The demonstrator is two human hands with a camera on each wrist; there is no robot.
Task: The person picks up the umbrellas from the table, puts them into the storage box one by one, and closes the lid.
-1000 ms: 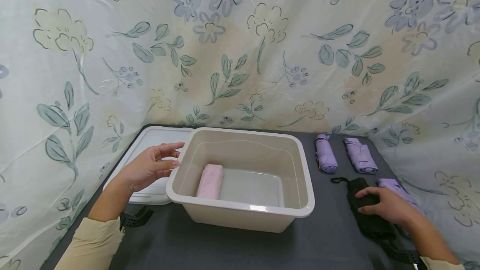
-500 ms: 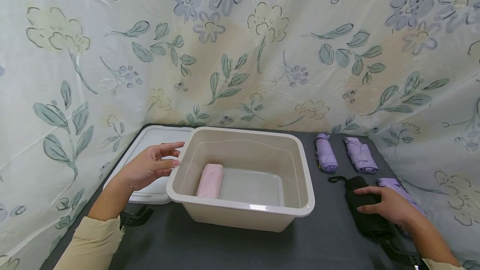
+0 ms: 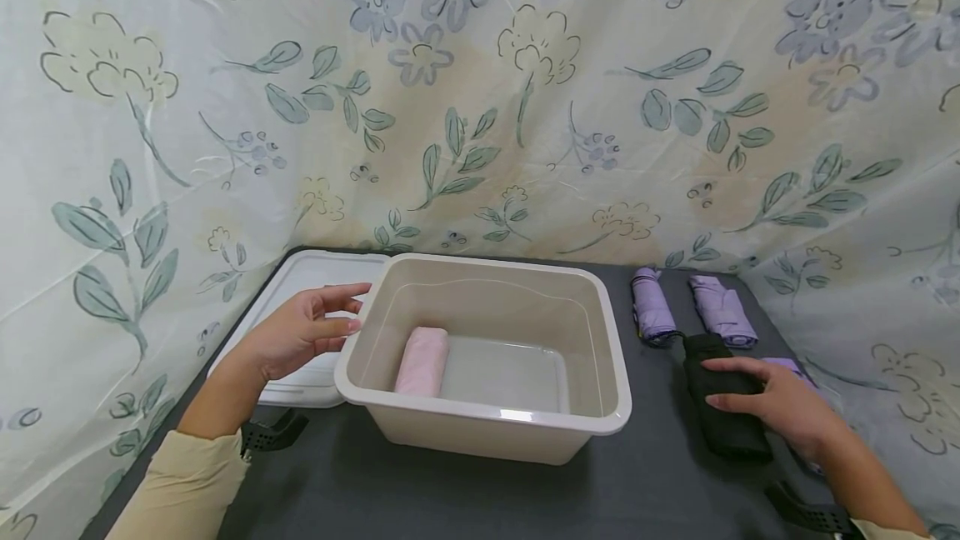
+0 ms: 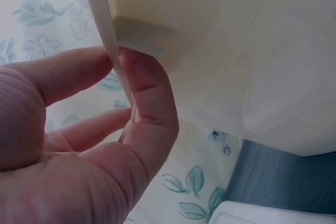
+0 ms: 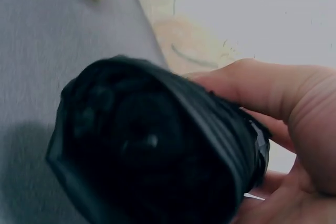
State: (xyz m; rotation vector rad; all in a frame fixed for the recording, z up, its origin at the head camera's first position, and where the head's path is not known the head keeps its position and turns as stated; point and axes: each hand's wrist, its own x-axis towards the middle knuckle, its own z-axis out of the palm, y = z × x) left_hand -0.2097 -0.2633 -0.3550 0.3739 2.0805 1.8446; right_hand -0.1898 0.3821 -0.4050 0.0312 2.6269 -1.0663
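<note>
A beige plastic bin (image 3: pixel 615 373) stands mid-table with a pink folded umbrella (image 3: pixel 422 361) lying inside on its left. My left hand (image 3: pixel 352 307) is at the bin's left rim; the left wrist view shows the rim (image 4: pixel 110 40) pinched between thumb and forefinger of that hand (image 4: pixel 126 56). To the right of the bin, my right hand (image 3: pixel 723 390) grips a black folded umbrella (image 3: pixel 723 427). In the right wrist view that black umbrella (image 5: pixel 152 150) fills the frame with fingers (image 5: pixel 273 93) curled round it.
A white lid (image 3: pixel 300 282) lies flat left of the bin. Two purple folded umbrellas (image 3: pixel 651 311) (image 3: pixel 722 312) lie at the back right, a third (image 3: pixel 787 367) partly hidden behind my right hand. A floral cloth (image 3: pixel 480 107) walls in the dark grey table (image 3: pixel 450 490).
My right hand has drawn the black umbrella left and towards the back, closer to the bin; its strap end now reaches the purple umbrellas. The left hand has stayed at the rim.
</note>
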